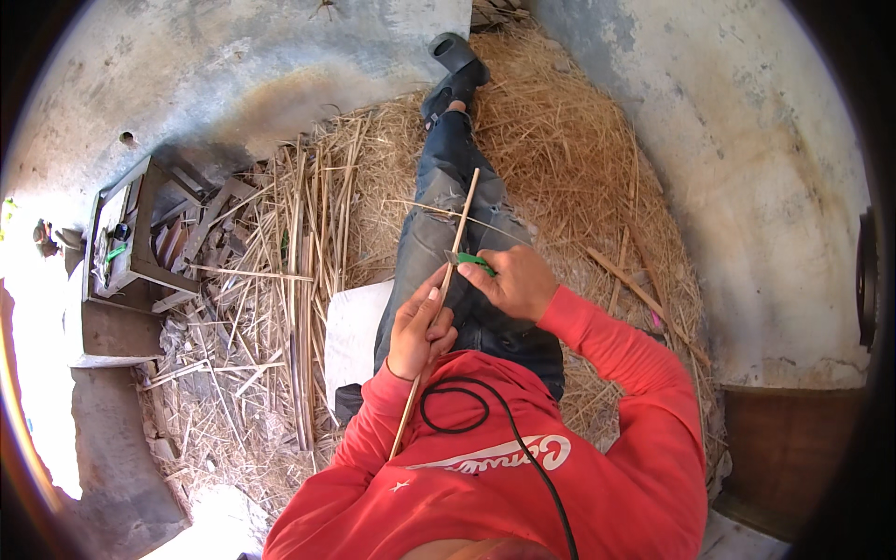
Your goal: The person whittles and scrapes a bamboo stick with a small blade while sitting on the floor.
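Note:
My left hand (419,334) is closed round a long, thin bamboo strip (466,213), which slants from beside my stomach up over my thighs. Above it my right hand (519,284) grips a green-handled knife (476,262). The short blade lies against the strip, just past my left fingertips. Most of the knife's handle is hidden inside the right fist. A thin curled sliver (420,204) lies across my jeans beyond the blade, crossing the strip; I cannot tell whether it is still joined to it.
Long split strips (301,252) lie in a bundle on the left. Straw-like shavings (560,121) cover the floor. A wooden stool (140,224) lies by the left wall among wood scraps. A white board (353,331) is beside my left leg. A black cord (523,443) runs over my sweatshirt.

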`<state>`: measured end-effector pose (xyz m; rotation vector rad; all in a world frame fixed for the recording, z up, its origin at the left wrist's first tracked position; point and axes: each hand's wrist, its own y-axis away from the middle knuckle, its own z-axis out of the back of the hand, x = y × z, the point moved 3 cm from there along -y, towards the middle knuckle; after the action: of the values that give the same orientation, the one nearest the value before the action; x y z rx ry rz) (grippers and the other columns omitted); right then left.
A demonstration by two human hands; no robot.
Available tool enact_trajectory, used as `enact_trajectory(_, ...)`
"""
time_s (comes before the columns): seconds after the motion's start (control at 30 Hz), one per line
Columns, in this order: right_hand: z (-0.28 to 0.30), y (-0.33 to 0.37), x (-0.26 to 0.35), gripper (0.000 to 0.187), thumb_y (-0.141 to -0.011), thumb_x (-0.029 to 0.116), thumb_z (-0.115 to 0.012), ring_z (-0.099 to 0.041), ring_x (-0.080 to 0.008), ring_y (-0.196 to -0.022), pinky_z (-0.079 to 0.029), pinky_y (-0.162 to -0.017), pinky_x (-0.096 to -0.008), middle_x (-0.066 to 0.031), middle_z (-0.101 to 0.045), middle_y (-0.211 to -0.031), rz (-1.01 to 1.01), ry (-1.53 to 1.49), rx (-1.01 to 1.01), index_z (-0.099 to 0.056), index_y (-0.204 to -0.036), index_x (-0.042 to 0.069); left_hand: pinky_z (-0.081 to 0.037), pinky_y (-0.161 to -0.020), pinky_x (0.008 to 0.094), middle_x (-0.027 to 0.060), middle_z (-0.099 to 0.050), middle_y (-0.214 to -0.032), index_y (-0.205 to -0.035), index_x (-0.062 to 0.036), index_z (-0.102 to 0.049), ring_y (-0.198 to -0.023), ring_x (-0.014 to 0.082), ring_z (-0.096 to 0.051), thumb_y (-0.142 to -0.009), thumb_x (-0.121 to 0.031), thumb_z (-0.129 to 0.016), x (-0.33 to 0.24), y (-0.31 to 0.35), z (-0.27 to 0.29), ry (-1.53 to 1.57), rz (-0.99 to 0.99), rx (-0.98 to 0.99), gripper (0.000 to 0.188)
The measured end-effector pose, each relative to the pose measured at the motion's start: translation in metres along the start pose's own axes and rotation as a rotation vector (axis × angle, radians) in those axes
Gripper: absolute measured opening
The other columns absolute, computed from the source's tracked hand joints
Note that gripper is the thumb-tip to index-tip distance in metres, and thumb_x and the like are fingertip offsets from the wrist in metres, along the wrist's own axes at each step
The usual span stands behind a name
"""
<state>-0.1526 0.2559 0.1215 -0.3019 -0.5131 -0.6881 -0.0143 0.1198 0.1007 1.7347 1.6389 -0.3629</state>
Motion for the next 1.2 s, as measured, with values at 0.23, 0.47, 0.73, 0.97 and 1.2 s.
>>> enact_trajectory(0.23,0.026,-0.015,0.004,0.073,-0.097,0.069,-0.045,-0.066,-0.0445,-0.060,-0.053,-0.060,-0.0536,-0.0246,-0.063,-0.061,0.018,0.107,-0.037,-0.072,-0.077,0.004,-0.023,-0.042,0.0205,-0.0080,-0.027,-0.059,-0.154,-0.0070,-0.041,-0.045,0.0042,-0.021,-0.111,-0.025,-0.042,-0.007,0.001,-0.004,0.025,-0.028,0.016,0.047)
enact_trajectory(0.47,0.013,-0.024,-0.003,0.073,-0.097,0.070,-0.046,-0.064,-0.0424,-0.055,-0.052,-0.055,-0.0523,-0.0226,-0.060,-0.056,0.054,0.070,-0.075,-0.067,-0.067,0.006,-0.024,-0.041,0.0207,-0.0077,-0.026,-0.058,-0.154,-0.0070,-0.041,-0.043,0.0045,-0.020,-0.112,-0.025,-0.041,-0.009,0.005,-0.001,-0.007,-0.027,0.013,0.046)
enact_trajectory(0.73,0.026,-0.026,-0.004,0.074,-0.100,0.067,-0.043,-0.066,-0.0432,-0.059,-0.053,-0.056,-0.0523,-0.0244,-0.062,-0.058,0.008,0.138,-0.039,-0.070,-0.071,0.004,-0.025,-0.041,0.0206,-0.0074,-0.027,-0.059,-0.154,-0.0067,-0.041,-0.044,0.0044,-0.021,-0.111,-0.024,-0.042,-0.006,0.000,-0.006,-0.029,-0.018,0.004,0.046)
enact_trajectory(0.97,0.041,-0.036,-0.025,0.073,-0.098,0.068,-0.045,-0.066,-0.0450,-0.059,-0.053,-0.060,-0.0555,-0.0257,-0.062,-0.059,-0.131,0.068,-0.102,-0.072,-0.074,0.005,-0.024,-0.043,0.0209,-0.0075,-0.026,-0.059,-0.155,-0.0066,-0.040,-0.046,0.0044,-0.021,-0.111,-0.022,-0.043,0.003,0.002,-0.005,-0.058,0.014,0.015,0.047)
enact_trajectory(1.2,0.050,-0.048,-0.049,0.081,-0.097,0.074,-0.041,-0.065,-0.0453,-0.057,-0.053,-0.061,-0.0556,-0.0254,-0.060,-0.056,-0.194,0.106,-0.176,-0.068,-0.066,0.003,-0.024,-0.043,0.0210,-0.0075,-0.026,-0.059,-0.156,-0.0072,-0.040,-0.047,0.0039,-0.022,-0.111,-0.021,-0.044,0.004,0.003,-0.008,-0.061,0.022,0.014,0.047)
